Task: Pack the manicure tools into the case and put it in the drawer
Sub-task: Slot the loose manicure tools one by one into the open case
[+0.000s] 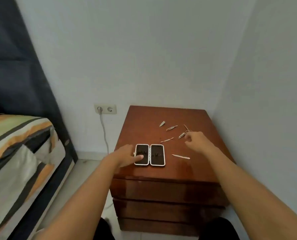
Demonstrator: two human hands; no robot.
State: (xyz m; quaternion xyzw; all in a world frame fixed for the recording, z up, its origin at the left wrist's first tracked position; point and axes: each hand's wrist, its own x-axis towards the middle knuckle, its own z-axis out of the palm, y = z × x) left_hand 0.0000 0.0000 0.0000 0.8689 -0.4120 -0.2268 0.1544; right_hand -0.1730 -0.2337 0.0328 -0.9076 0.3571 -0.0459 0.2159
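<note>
A white-rimmed manicure case (157, 155) lies open flat on the wooden nightstand (144, 122), its two dark halves side by side. My left hand (127, 155) rests on the case's left half, fingers spread. Several metal tools lie loose behind and right of the case: a nail file (181, 156), a thin pusher (167, 140), tweezers (171, 128), a small clipper (162, 123), a nail clipper (182, 135) and small scissors (187, 129). My right hand (198, 142) hovers just right of the nail clipper and scissors, fingers loosely curled, holding nothing that I can see.
The nightstand stands in a wall corner and has stacked drawers (161, 191) on its front, all pushed in. A bed with striped bedding (18, 146) is at the left. A double wall socket (105, 109) with a cable hangs between bed and nightstand.
</note>
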